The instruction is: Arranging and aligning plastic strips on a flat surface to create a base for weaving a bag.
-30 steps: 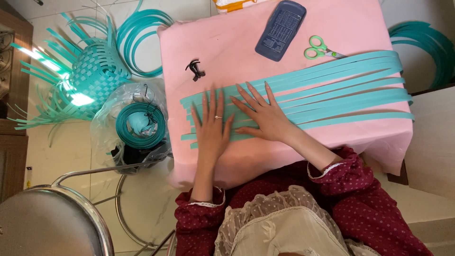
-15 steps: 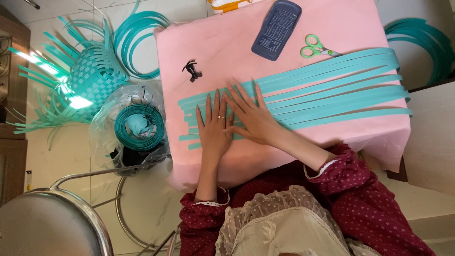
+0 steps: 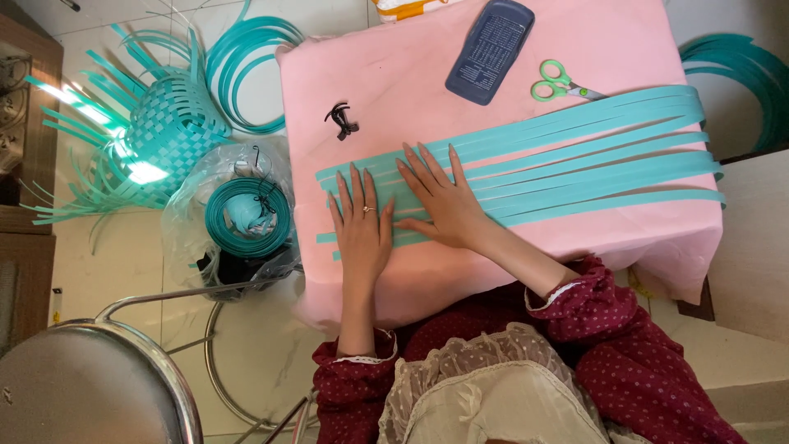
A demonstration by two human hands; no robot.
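Since the earlier frames both hands have barely shifted; they stay flat on the strips, the right hand's fingers reaching slightly farther. The pink table point(image 3: 493, 74) carries the teal strips point(image 3: 575, 160), laid side by side left to right. The left hand point(image 3: 362, 226) lies open, palm down, on their left ends; the right hand point(image 3: 440, 201) lies open just beside it, apparently pinning the strips level. Far on the table: a dark case point(image 3: 491, 51), green scissors point(image 3: 559, 82), a black clip point(image 3: 341, 121). Left, on the floor: a half-woven basket point(image 3: 168, 127), a strip coil point(image 3: 246, 215). Nothing obstructs the hands.
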